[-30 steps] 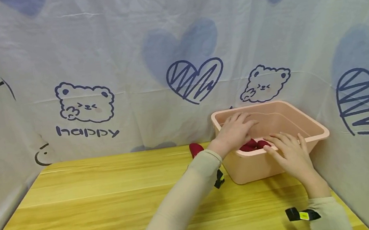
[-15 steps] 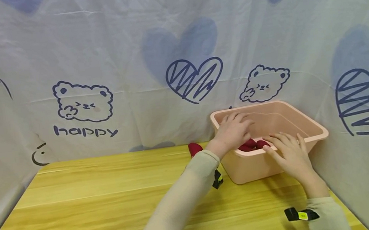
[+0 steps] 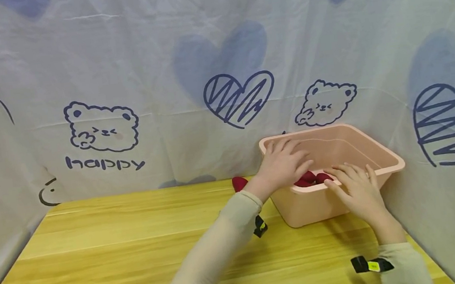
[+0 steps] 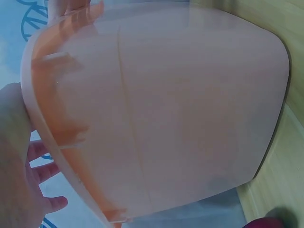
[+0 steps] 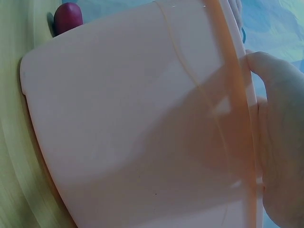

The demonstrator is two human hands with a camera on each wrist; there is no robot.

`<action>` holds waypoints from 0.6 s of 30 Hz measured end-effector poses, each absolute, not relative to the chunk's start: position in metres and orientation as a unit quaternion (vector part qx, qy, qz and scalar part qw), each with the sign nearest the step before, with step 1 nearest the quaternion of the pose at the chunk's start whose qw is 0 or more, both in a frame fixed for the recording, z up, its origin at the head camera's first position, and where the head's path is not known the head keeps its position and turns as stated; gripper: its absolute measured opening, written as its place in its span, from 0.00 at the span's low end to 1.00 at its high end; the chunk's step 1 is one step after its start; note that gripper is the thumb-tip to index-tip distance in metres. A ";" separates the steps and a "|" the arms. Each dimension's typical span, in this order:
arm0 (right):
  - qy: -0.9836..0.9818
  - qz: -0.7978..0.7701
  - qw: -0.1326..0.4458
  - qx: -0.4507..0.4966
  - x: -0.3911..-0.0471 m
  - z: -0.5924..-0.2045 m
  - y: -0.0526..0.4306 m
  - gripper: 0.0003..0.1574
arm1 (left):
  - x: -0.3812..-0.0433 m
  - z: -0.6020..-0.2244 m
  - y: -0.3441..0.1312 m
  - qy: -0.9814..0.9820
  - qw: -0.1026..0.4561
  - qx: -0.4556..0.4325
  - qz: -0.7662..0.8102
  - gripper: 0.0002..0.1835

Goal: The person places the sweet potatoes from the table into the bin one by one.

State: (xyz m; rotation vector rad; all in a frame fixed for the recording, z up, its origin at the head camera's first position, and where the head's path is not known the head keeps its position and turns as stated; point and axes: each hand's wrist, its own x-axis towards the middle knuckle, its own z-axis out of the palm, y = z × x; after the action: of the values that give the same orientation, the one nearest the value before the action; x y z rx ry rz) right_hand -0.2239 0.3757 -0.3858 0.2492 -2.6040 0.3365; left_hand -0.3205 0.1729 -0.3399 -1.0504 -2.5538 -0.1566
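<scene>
A pink plastic bin (image 3: pixel 316 204) stands at the back right, several dark red rounded things (image 3: pixel 306 179) lying inside near its front left corner. Their kind cannot be made out. My left hand (image 3: pixel 283 163) is over the bin's left rim, fingers spread and nothing seen in them. At the front rim rests my right hand (image 3: pixel 359 194), its thumb (image 5: pixel 266 61) by the edge and fingers reaching loosely over the inside. The wall hides part of the fingers in the right wrist view. Outside the bin, another dark red thing (image 3: pixel 239 184) lies left of it, partly behind my left wrist.
The wooden table (image 3: pixel 117 250) extends to the left and front of the bin. A white cloth with bear and heart drawings (image 3: pixel 138 77) hangs behind and along both sides, close to the bin's back and right.
My left hand has drawn back a little to the left, its fingers spreading more, and the forearm has shifted left too. The right hand and the bin stay put.
</scene>
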 end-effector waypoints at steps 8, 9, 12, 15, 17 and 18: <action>-0.955 0.126 0.251 0.092 -0.225 -0.387 0.377 0.29 | -0.317 -0.346 0.157 -0.893 0.217 -0.385 -0.087 0.24; -0.955 0.127 0.252 0.093 -0.225 -0.387 0.377 0.29 | -0.317 -0.347 0.154 -0.891 0.222 -0.385 -0.093 0.24; -0.955 0.126 0.254 0.093 -0.225 -0.388 0.377 0.29 | -0.316 -0.347 0.145 -0.887 0.233 -0.384 -0.105 0.25; -0.955 0.127 0.253 0.091 -0.225 -0.387 0.377 0.29 | -0.316 -0.347 0.135 -0.886 0.242 -0.380 -0.111 0.26; -0.955 0.128 0.252 0.091 -0.224 -0.386 0.377 0.29 | -0.317 -0.347 0.130 -0.889 0.237 -0.373 -0.117 0.27; -0.955 0.128 0.252 0.090 -0.224 -0.386 0.376 0.29 | -0.317 -0.348 0.127 -0.890 0.236 -0.370 -0.123 0.27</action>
State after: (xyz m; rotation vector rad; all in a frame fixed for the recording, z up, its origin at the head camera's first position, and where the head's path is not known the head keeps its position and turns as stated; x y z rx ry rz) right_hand -0.2241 0.3764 -0.3861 0.2447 -2.5978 0.3482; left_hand -0.3172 0.1269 -0.3479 -1.0144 -2.4413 -0.3362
